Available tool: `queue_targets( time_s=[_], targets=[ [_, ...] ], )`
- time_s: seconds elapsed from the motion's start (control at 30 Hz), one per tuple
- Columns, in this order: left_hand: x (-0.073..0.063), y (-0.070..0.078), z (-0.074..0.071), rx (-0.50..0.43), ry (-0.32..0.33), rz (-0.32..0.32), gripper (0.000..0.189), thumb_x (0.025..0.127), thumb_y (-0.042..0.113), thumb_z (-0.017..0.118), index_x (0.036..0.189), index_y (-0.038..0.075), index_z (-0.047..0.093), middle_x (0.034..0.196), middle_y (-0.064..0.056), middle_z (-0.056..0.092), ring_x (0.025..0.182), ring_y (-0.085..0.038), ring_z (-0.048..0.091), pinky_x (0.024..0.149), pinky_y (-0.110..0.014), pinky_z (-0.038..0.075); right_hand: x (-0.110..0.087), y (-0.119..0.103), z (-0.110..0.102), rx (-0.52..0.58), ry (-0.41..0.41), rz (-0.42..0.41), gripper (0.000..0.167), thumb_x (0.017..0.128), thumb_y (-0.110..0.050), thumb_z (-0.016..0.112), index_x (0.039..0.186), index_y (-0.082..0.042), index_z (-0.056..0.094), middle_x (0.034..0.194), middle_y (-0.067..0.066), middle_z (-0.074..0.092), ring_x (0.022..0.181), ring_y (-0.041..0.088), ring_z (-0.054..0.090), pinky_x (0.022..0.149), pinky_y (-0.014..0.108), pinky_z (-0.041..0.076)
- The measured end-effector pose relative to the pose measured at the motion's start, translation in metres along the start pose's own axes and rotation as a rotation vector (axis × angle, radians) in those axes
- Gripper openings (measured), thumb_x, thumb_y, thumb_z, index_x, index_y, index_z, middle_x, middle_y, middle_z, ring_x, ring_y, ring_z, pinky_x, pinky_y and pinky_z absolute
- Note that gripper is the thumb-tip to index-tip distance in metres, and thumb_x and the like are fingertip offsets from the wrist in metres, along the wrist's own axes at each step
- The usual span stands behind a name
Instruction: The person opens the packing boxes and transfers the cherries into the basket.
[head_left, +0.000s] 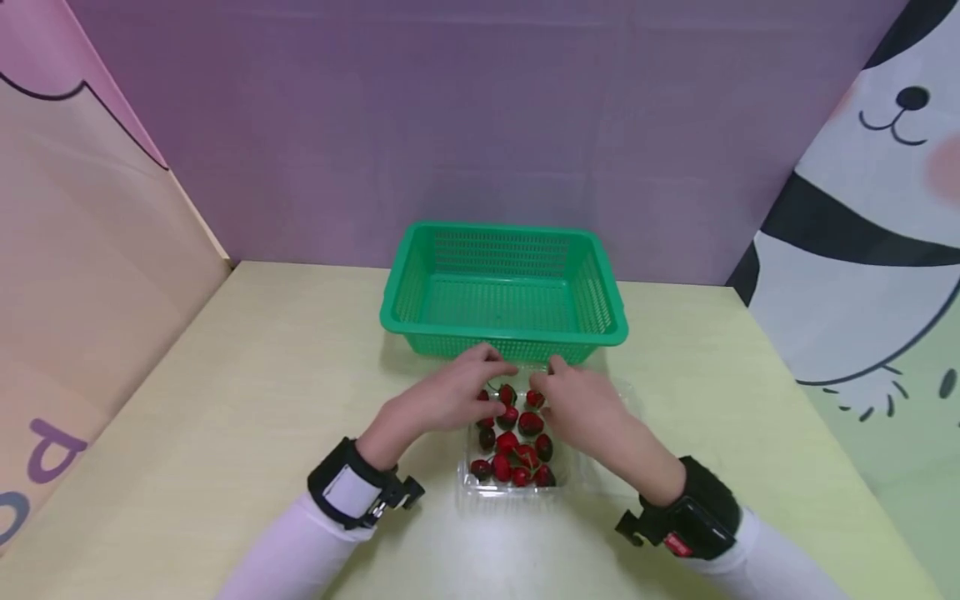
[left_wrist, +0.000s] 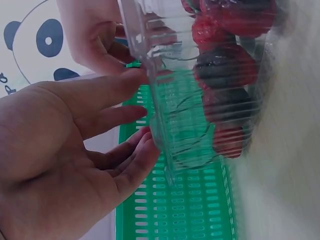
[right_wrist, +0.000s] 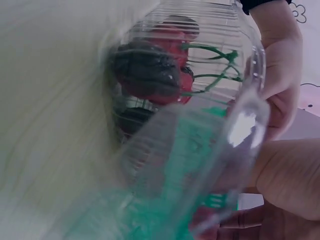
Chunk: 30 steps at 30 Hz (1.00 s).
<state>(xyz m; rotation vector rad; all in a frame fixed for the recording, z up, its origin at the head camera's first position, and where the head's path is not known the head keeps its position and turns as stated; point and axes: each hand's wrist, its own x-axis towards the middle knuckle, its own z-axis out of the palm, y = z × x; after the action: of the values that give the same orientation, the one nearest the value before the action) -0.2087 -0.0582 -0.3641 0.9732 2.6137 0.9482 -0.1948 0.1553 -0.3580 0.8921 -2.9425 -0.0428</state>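
Several dark-red cherries (head_left: 528, 423), some with green stems, lie in a clear plastic box (head_left: 510, 492) on the table. Over the box's far left part reaches my left hand (head_left: 442, 396), its fingers spread loosely and slightly bent. In the left wrist view the fingertips (left_wrist: 142, 145) lie at the box's rim, with nothing visibly gripped. My right hand (head_left: 588, 408) is over the far right part, close to a cherry (head_left: 534, 398), its fingers bent downward. Clear plastic (right_wrist: 200, 165) partly covers that hand in the right wrist view, so whether it pinches anything is hidden.
A green plastic basket (head_left: 504, 333) with slotted sides stands directly behind the box, near the purple back wall (head_left: 480, 125). The pale table (head_left: 300, 350) extends to both sides. Printed panels border it left and right, one with a panda (head_left: 862, 308).
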Motion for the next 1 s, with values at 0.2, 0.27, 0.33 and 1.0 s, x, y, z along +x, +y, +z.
queue_targets(
  time_s=[0.2,0.27,0.33,1.0],
  targets=[
    [0.0022,-0.0007,0.0039,0.009,0.001,0.007,0.046,0.098,0.006,0.070,0.141,-0.003,0.057,0.130,-0.015,0.051,0.110,-0.030,0.056,0.090,-0.038,0.051,0.0032,-0.0038,0.0012,-0.026,-0.010,0.020,0.006,0.087,-0.003,0.076,0.089,-0.008,0.072,0.083,0.006,0.056,0.062,0.018,0.051,0.047,0.030,0.046],
    [0.0025,-0.0009,0.0047,0.017,-0.007,0.002,0.046,0.098,0.006,0.070,0.141,-0.002,0.058,0.129,-0.014,0.051,0.108,-0.028,0.056,0.088,-0.037,0.051,0.0045,-0.0055,0.0015,-0.029,-0.022,0.028,0.007,0.086,-0.004,0.077,0.084,-0.008,0.072,0.083,0.005,0.057,0.064,0.020,0.054,0.049,0.032,0.049],
    [0.0030,-0.0007,0.0054,0.026,-0.018,-0.005,0.046,0.098,0.008,0.071,0.141,-0.002,0.058,0.129,-0.013,0.051,0.105,-0.026,0.056,0.086,-0.036,0.051,0.0056,-0.0068,0.0013,-0.025,-0.037,0.036,0.010,0.086,-0.005,0.078,0.080,-0.008,0.071,0.083,0.005,0.057,0.066,0.021,0.056,0.050,0.033,0.050],
    [0.0047,-0.0007,0.0075,0.123,-0.029,0.007,0.043,0.097,0.008,0.071,0.137,-0.004,0.060,0.123,-0.015,0.057,0.112,-0.024,0.053,0.096,-0.039,0.050,0.0056,-0.0006,0.0049,0.082,0.079,-0.017,0.013,0.084,-0.002,0.079,0.080,-0.009,0.070,0.082,0.002,0.061,0.078,0.023,0.062,0.055,0.032,0.053]
  ],
)
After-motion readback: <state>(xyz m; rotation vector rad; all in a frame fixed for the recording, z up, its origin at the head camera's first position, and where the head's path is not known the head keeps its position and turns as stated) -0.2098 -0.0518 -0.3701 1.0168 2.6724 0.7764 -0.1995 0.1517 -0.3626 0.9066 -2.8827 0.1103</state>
